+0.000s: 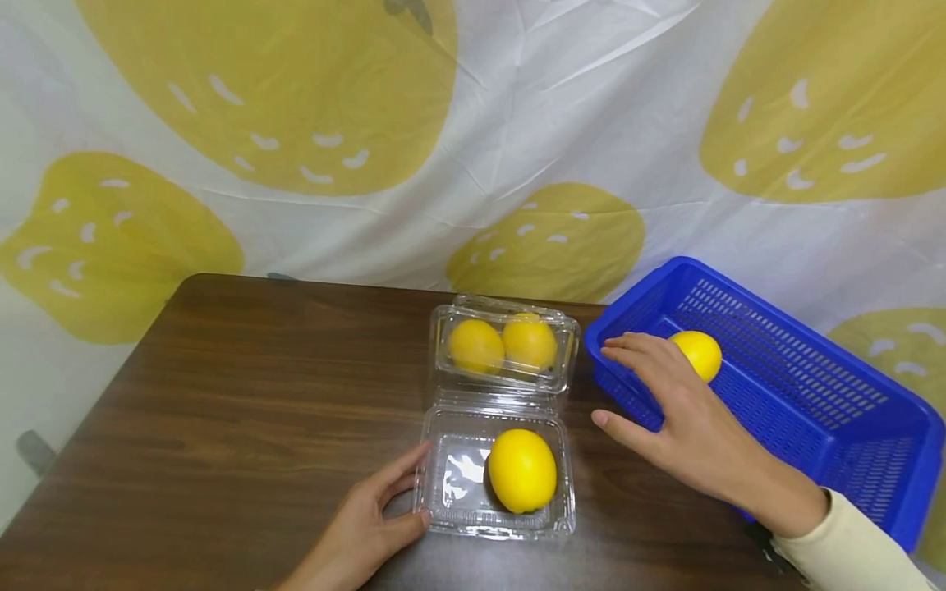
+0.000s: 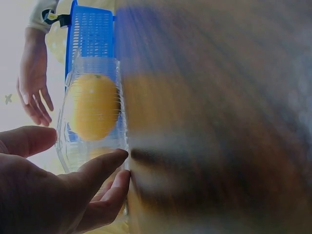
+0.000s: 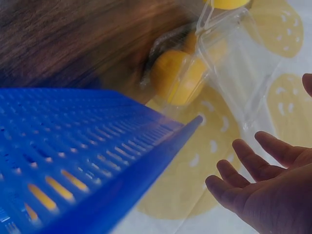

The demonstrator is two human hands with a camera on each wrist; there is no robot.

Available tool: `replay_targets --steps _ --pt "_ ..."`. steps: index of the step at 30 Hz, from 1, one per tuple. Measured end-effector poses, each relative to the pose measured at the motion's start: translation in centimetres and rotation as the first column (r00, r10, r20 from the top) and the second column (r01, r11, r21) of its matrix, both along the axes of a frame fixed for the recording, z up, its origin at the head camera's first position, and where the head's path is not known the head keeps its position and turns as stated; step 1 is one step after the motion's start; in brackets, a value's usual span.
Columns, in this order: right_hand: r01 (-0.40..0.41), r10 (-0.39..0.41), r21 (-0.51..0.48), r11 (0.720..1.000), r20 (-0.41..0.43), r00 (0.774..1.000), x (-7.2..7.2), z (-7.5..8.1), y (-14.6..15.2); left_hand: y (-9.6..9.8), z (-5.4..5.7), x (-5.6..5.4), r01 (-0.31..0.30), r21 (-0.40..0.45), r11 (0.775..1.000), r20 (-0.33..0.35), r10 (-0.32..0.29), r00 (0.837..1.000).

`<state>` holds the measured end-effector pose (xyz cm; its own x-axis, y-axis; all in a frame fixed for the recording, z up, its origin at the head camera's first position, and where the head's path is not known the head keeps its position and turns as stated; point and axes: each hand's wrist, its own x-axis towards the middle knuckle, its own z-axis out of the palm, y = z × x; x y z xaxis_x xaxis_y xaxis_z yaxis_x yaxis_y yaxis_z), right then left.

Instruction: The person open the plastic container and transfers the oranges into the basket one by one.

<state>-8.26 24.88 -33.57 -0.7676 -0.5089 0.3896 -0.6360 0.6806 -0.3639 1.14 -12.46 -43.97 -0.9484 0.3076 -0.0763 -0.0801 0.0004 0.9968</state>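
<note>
Head view shows your left hand (image 1: 362,521) resting at the left edge of the clear container (image 1: 454,472), its thumb and fingers apart, and I see no firm pinch. One yellow fruit (image 1: 522,471) lies in the container, toward its right side, so a sudden push or tilt could make it roll, I think. Behind, two more fruits (image 1: 475,346) show through clear plastic; whether a lid or another box surrounds them, I cannot tell. Your right hand (image 1: 683,427) is wide, holds nothing, and hangs over the left part of the blue basket (image 1: 783,361), near the basket fruit (image 1: 698,355). If your wrist drops carelessly, it may knock the rim, and the basket could slide.

Left wrist view shows your left fingers low against the container's side, the thumb higher. Because this contact looks light, the container might skid on the table (image 2: 219,97) if something bumps it.

Right wrist view shows your right fingers spread loosely, and yellow behind the basket's slots. Such smooth, round fruit could slip away if only the fingertips catch it.
</note>
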Motion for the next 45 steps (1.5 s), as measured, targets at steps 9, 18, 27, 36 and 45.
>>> replay_targets --steps 9,18,27,36,45 --pt "-0.023 0.023 0.018 1.000 0.006 1.000 0.6 -0.6 -0.8 0.0 0.0 0.0 -0.002 -0.009 1.000 -0.007 0.002 1.000" --pt "-0.024 0.023 0.033 0.999 0.029 0.999 1.0 -1.0 -1.3 0.0 0.0 0.0 -0.004 -0.012 1.000 0.000 0.004 1.000" --pt "-0.025 0.022 0.054 0.998 0.060 0.998 1.5 -1.7 -1.8 0.0 0.1 0.0 -0.006 -0.008 1.000 0.007 0.006 1.000" --pt "-0.045 0.040 0.054 0.998 0.081 0.996 2.0 -2.2 -2.4 0.0 0.0 0.1 0.000 -0.002 1.000 0.004 0.000 1.000" --pt "-0.092 0.088 0.064 0.994 0.068 0.994 2.2 -2.8 -3.2 0.0 0.1 0.0 0.000 -0.005 1.000 -0.012 0.000 1.000"
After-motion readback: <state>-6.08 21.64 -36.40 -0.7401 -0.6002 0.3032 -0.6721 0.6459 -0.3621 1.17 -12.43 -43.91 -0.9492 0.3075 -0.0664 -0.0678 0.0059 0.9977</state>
